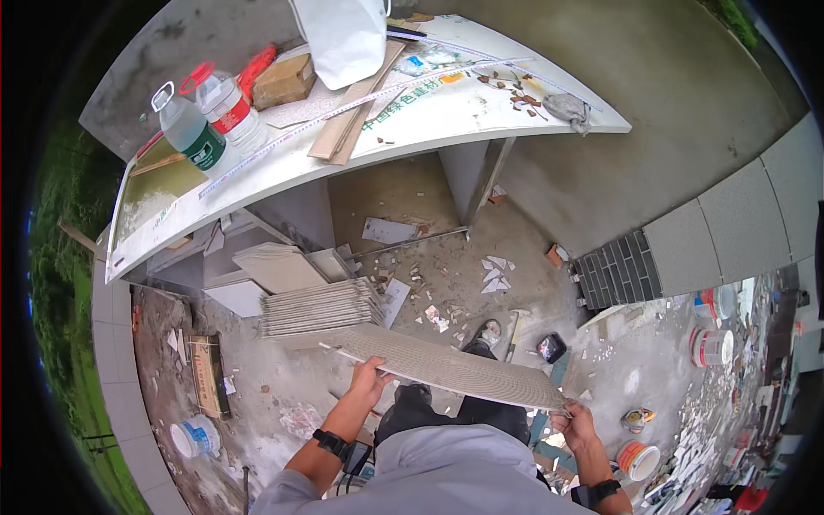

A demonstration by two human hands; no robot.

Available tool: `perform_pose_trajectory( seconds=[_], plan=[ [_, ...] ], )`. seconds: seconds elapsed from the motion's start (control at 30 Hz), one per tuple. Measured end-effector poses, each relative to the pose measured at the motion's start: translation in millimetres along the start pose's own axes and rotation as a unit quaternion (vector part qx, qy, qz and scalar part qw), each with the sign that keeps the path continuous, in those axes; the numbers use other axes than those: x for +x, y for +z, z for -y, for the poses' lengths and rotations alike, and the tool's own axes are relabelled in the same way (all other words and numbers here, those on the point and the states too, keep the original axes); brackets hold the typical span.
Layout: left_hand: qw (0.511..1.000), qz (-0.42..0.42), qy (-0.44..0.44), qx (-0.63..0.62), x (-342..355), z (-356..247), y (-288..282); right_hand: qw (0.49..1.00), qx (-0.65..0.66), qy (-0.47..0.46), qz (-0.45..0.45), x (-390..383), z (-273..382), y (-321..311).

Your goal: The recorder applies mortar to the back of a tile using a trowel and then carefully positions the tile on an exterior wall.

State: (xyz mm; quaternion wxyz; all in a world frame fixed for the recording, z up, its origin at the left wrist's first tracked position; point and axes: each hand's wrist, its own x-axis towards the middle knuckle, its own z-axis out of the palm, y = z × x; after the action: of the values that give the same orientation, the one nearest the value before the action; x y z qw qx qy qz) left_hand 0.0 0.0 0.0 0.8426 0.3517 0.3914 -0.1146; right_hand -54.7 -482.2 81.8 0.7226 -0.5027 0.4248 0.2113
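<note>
A long grey-beige tile (455,367) with a patterned, ribbed face is held out across my front, above my legs. My left hand (369,384) grips its near edge toward the left end. At the tile's right end, my right hand (577,424) is closed round the corner. Just beyond the left end stands a stack of similar tiles (322,307) on the floor, with more tiles (273,273) leaning behind it. The fingers under the tile are partly hidden.
Ahead is a white-topped bench (481,103) bearing two large bottles (193,129), a white bag (343,43), wood strips (356,107) and a measuring tape. A hammer (515,335) lies near my foot. Buckets (639,461) and broken tile pieces (687,468) cover the right. A white bucket (196,437) sits left.
</note>
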Motion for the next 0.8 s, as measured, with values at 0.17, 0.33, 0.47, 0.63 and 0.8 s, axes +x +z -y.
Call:
perform_pose_trajectory(
  seconds=[0.17, 0.33, 0.47, 0.63, 0.8],
  plan=[
    [0.997, -0.066, 0.004, -0.027, -96.6, 27.1, -30.9, 0.997, -0.023, 0.053, 0.046, -45.6, -21.9, -28.1],
    [0.984, -0.125, 0.08, -0.098, -152.8, 34.3, -96.0, 0.987, -0.086, 0.099, 0.092, -4.7, -47.6, -32.1],
    [0.955, -0.186, 0.143, -0.18, -213.1, 60.4, -146.0, 0.974, -0.177, 0.069, 0.121, -22.4, -27.2, 61.7],
    [0.886, -0.214, 0.259, -0.321, -319.3, 76.8, -202.4, 0.945, -0.261, 0.01, 0.197, -104.5, -42.0, 191.6],
    [0.835, -0.091, 0.263, -0.475, -323.6, 112.7, -253.6, 0.842, -0.419, -0.029, 0.34, -133.2, -96.2, 322.3]
  ],
)
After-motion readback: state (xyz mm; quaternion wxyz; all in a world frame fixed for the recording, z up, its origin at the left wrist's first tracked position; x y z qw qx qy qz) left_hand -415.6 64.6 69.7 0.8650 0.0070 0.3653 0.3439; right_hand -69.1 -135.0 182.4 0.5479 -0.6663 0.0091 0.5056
